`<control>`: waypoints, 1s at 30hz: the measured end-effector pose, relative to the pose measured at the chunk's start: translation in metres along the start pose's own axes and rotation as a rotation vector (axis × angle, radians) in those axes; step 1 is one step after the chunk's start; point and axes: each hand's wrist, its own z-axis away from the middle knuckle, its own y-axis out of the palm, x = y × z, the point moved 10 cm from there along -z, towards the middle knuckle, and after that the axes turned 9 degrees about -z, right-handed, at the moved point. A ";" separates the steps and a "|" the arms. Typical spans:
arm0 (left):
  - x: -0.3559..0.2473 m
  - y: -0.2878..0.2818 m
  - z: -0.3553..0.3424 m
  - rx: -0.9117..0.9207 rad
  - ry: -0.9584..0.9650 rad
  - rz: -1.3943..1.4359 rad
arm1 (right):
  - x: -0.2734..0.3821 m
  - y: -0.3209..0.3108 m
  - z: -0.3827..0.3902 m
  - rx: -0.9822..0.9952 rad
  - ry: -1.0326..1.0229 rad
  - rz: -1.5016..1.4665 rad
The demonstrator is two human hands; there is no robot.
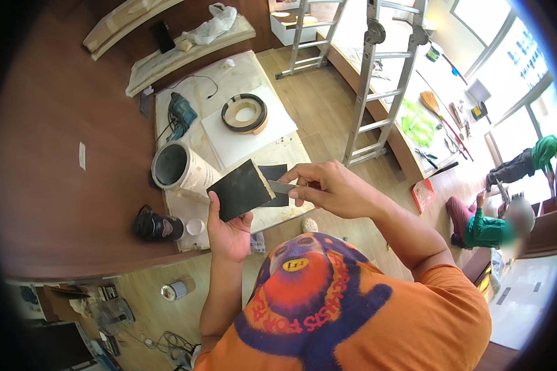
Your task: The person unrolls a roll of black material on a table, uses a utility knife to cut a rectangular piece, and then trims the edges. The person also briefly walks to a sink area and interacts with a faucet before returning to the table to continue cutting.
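My left hand (230,236) grips a black rectangular panel (238,193) by its lower left corner, thumb on its face. The panel's right edge shows a pale, rough strip. In my right hand (337,188), a thin flat grey blade-like piece (281,187) is pinched between thumb and fingers; its tip meets that pale edge. Behind the panel is another dark flat piece (278,171), partly hidden; I cannot tell whether it is held or lies on the table. Just left of the panel, a large tub (195,173) lies tilted on the white-covered table (254,68).
On the table are a teal power drill (181,116), a ring-shaped roll of black edging (244,114) on a white sheet, and a dark flask (158,226). An aluminium ladder (377,93) stands ahead right. Two people in green (486,230) work at the far right.
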 end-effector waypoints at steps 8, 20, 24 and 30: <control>0.018 0.048 -0.006 0.051 0.049 -0.326 | -0.002 -0.055 -0.002 0.010 -0.021 0.027; 0.021 0.104 -0.005 0.271 0.140 -0.368 | -0.048 -0.074 0.022 -0.132 -0.006 -0.190; 0.076 0.072 -0.009 0.484 0.013 -0.458 | -0.057 -0.052 0.029 -0.259 -0.152 -0.400; 0.083 0.080 -0.020 0.331 0.062 -1.038 | -0.070 -0.034 0.061 -0.311 -0.042 -0.375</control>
